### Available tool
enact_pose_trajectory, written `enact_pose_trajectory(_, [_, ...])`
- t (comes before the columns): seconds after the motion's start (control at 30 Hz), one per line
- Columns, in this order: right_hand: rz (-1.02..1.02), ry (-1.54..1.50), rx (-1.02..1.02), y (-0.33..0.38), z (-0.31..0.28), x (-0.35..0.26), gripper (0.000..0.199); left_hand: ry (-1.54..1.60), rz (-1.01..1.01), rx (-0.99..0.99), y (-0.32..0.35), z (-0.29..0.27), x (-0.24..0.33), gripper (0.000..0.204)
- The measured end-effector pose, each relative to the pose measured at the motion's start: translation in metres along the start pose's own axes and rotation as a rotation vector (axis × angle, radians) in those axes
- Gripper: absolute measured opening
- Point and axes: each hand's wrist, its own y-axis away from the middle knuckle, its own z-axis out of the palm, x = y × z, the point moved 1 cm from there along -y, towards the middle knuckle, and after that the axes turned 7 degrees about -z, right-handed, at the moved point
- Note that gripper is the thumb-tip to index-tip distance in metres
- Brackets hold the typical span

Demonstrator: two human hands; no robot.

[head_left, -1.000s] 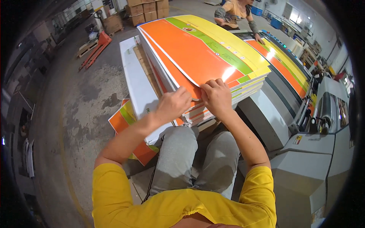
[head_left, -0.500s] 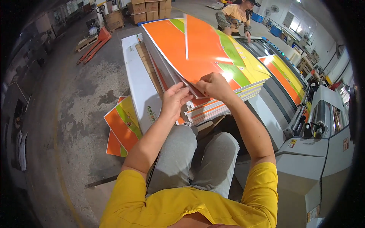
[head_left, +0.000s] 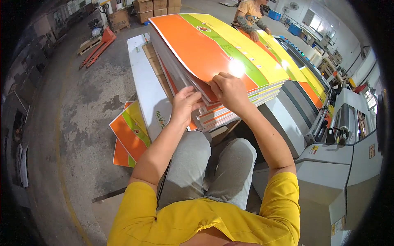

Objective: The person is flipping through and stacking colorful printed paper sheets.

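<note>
A tall stack of glossy printed sheets [head_left: 242,107] in orange, green and yellow stands in front of my knees. My right hand [head_left: 229,91] is closed on the near corner of the top sheet [head_left: 184,39], thumb and fingers pinching its edge and lifting it slightly. My left hand [head_left: 184,105] is at the stack's near left corner, its fingers apart beside the sheet edges. Whether its fingertips touch the edges I cannot tell. Below the raised corner, the sheets' edges are fanned a little apart.
Right of the stack is a grey machine [head_left: 324,172] with rollers, more printed sheets [head_left: 273,45] on its bed. A co-worker [head_left: 248,18] stands behind it. White board [head_left: 143,82] and loose printed sheets [head_left: 130,129] lie left; a red pallet jack [head_left: 100,45] stands farther off.
The top sheet, blurred and partly folded up before, now lies spread over the stack. My right hand has shifted slightly left. Another sheet now shows on the machine bed under the co-worker's hands.
</note>
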Motion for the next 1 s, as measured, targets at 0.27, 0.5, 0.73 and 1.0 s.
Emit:
enact_pose_trajectory(0.27, [0.052,-0.095,-0.090,0.015,-0.001,-0.009,0.022,-0.049,0.008,0.063,0.001,0.003,-0.001,0.050])
enact_pose_trajectory(0.5, [0.116,-0.063,0.220,-0.002,-0.017,0.004,0.014,-0.092,0.033,0.112,0.005,0.002,-0.005,0.038])
enact_pose_trajectory(0.73, [-0.073,0.089,0.047,0.012,-0.010,-0.012,0.008,0.026,0.054,0.011,0.001,-0.005,-0.008,0.047])
enact_pose_trajectory(1.0, [0.044,0.153,-0.155,0.019,0.002,-0.009,0.018,-0.035,0.003,0.036,0.003,-0.003,-0.004,0.048])
